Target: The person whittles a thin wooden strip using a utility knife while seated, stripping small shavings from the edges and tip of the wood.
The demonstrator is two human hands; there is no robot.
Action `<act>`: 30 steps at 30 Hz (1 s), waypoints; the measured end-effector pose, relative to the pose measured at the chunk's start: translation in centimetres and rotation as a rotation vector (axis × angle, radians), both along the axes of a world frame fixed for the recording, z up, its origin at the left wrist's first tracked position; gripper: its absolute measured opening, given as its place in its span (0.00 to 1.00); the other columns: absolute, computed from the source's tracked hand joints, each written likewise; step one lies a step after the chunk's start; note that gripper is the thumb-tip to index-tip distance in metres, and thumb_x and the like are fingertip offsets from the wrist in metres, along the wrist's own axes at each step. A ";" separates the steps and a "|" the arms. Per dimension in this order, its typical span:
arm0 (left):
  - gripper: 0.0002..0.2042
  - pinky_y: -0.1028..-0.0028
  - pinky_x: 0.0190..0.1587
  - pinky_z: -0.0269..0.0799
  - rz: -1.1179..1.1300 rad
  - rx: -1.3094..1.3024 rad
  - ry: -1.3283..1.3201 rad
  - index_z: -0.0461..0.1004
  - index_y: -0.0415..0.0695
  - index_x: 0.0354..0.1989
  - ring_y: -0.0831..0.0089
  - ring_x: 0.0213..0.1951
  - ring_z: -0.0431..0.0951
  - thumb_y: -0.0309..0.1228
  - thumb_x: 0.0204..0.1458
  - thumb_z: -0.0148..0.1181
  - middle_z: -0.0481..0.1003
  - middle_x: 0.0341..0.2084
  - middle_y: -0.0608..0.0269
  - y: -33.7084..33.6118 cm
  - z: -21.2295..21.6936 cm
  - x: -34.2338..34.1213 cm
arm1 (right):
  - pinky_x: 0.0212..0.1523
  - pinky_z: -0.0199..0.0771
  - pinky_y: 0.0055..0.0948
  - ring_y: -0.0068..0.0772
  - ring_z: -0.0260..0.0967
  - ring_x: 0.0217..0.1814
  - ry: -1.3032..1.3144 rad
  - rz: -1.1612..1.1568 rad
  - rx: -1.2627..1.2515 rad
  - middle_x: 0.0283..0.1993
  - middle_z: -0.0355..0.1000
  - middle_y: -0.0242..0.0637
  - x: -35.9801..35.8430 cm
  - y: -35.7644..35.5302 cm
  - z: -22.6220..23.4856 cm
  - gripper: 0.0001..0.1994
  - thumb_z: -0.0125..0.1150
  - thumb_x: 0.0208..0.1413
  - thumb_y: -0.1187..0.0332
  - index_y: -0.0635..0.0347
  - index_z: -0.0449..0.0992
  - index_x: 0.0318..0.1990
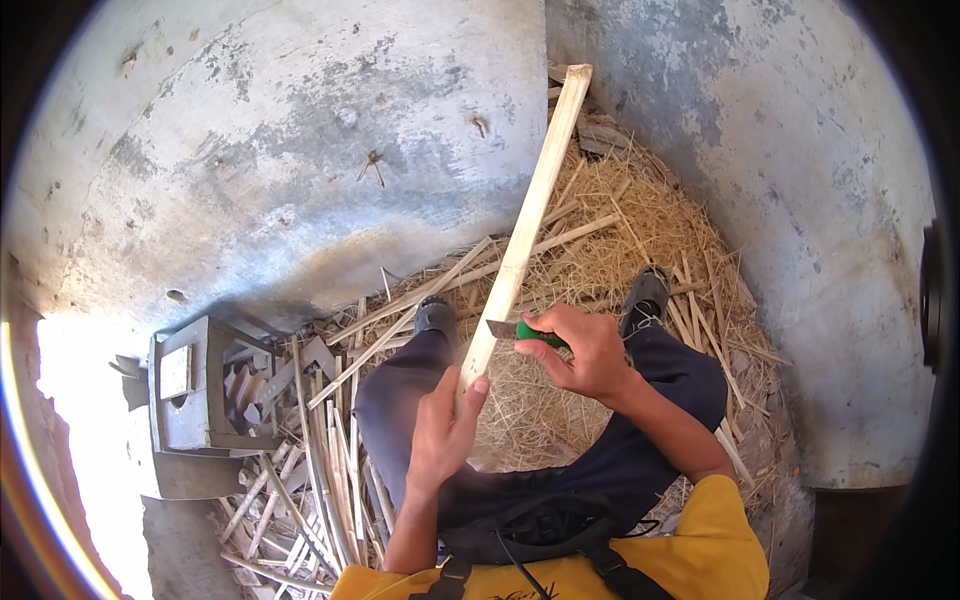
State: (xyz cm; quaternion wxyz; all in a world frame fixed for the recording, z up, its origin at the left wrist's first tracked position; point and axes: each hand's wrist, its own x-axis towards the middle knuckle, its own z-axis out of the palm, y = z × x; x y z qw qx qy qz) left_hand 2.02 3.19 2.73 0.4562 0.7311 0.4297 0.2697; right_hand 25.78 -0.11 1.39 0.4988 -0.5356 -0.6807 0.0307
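Note:
A long pale strip of split wood, likely bamboo [527, 227], slants up and away in front of me, its far end near the corner of the walls. Its near end is gripped by my left hand [446, 425], thumb along one edge and fingers wrapped round the other side. My right hand [583, 352] is closed round the green handle of a short-bladed knife [532, 334]. The blade [500, 329] points left and lies against the strip a little above my left hand. Whether the edge has bitten into the wood cannot be made out.
Shavings [640, 210] heap up between my legs and toward the far corner. Loose strips [335, 470] lie along my left, next to a grey wooden box [205, 385] with odd pieces inside. Worn walls [280, 150] close in ahead and to the right [790, 200].

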 end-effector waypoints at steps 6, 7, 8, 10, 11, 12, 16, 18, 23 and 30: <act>0.17 0.50 0.30 0.66 -0.010 0.037 0.045 0.70 0.35 0.38 0.37 0.26 0.76 0.39 0.74 0.57 0.73 0.20 0.41 -0.1 0.1 -0.1 | 0.27 0.78 0.35 0.36 0.82 0.30 -0.064 -0.038 0.046 0.37 0.84 0.35 -0.3 0.1 0.6 0.14 0.77 0.61 0.58 0.57 0.83 0.42; 0.17 0.50 0.30 0.66 -0.006 0.048 0.044 0.70 0.35 0.38 0.37 0.26 0.76 0.39 0.74 0.57 0.73 0.20 0.40 -0.1 0.0 -0.1 | 0.26 0.78 0.34 0.36 0.82 0.30 -0.085 -0.047 0.055 0.37 0.83 0.34 -0.3 0.2 0.8 0.14 0.77 0.61 0.58 0.57 0.83 0.43; 0.17 0.49 0.30 0.66 -0.003 0.060 0.042 0.70 0.35 0.38 0.36 0.27 0.76 0.39 0.74 0.57 0.73 0.21 0.40 -0.1 -0.2 -0.1 | 0.26 0.77 0.34 0.36 0.81 0.29 -0.105 -0.049 0.055 0.36 0.83 0.35 -0.3 0.2 0.9 0.13 0.78 0.59 0.60 0.58 0.83 0.43; 0.17 0.49 0.31 0.66 -0.004 0.062 0.052 0.70 0.35 0.39 0.35 0.27 0.76 0.38 0.74 0.57 0.74 0.21 0.40 -0.1 -0.4 -0.3 | 0.26 0.77 0.33 0.37 0.80 0.27 -0.144 -0.053 0.054 0.34 0.83 0.37 -0.3 0.2 1.2 0.13 0.80 0.57 0.64 0.59 0.83 0.43; 0.16 0.49 0.31 0.66 -0.011 0.053 0.063 0.70 0.35 0.39 0.35 0.28 0.76 0.38 0.74 0.57 0.74 0.21 0.40 -0.2 -0.4 -0.3 | 0.26 0.77 0.33 0.37 0.80 0.27 -0.156 -0.058 0.061 0.34 0.83 0.37 -0.2 0.1 1.1 0.13 0.80 0.56 0.64 0.59 0.83 0.43; 0.16 0.49 0.31 0.66 -0.018 0.044 0.074 0.71 0.34 0.39 0.36 0.28 0.76 0.38 0.74 0.57 0.74 0.21 0.40 -0.2 -0.4 -0.4 | 0.25 0.77 0.32 0.36 0.80 0.27 -0.168 -0.064 0.068 0.34 0.83 0.36 -0.2 0.1 0.9 0.13 0.80 0.56 0.64 0.58 0.84 0.43; 0.15 0.50 0.32 0.67 -0.035 -0.001 0.030 0.71 0.34 0.41 0.37 0.28 0.76 0.37 0.74 0.56 0.73 0.22 0.40 -0.3 -0.3 -0.5 | 0.23 0.75 0.32 0.34 0.79 0.26 -0.193 -0.061 0.122 0.33 0.82 0.35 -0.2 0.5 0.6 0.13 0.81 0.55 0.64 0.58 0.84 0.43; 0.15 0.51 0.33 0.67 -0.040 -0.042 0.026 0.72 0.34 0.42 0.37 0.28 0.76 0.37 0.74 0.55 0.73 0.22 0.40 -0.4 -0.2 -0.8 | 0.23 0.74 0.32 0.33 0.78 0.25 -0.209 -0.070 0.098 0.31 0.81 0.34 -0.3 0.3 0.7 0.13 0.81 0.55 0.64 0.58 0.84 0.43; 0.15 0.52 0.32 0.66 -0.031 -0.045 0.036 0.72 0.35 0.42 0.39 0.27 0.75 0.37 0.74 0.55 0.73 0.22 0.41 -0.6 -1.0 -1.4 | 0.21 0.71 0.31 0.31 0.76 0.23 -0.227 -0.088 0.120 0.30 0.80 0.31 -0.5 0.7 0.3 0.13 0.78 0.58 0.58 0.56 0.86 0.44; 0.13 0.53 0.33 0.68 -0.077 -0.087 0.076 0.74 0.34 0.44 0.35 0.29 0.72 0.35 0.74 0.56 0.72 0.24 0.39 -3.1 -3.0 -3.5 | 0.23 0.70 0.29 0.26 0.74 0.23 0.063 -0.483 -0.103 0.32 0.81 0.29 7.4 3.2 -0.6 0.15 0.70 0.68 0.52 0.54 0.86 0.47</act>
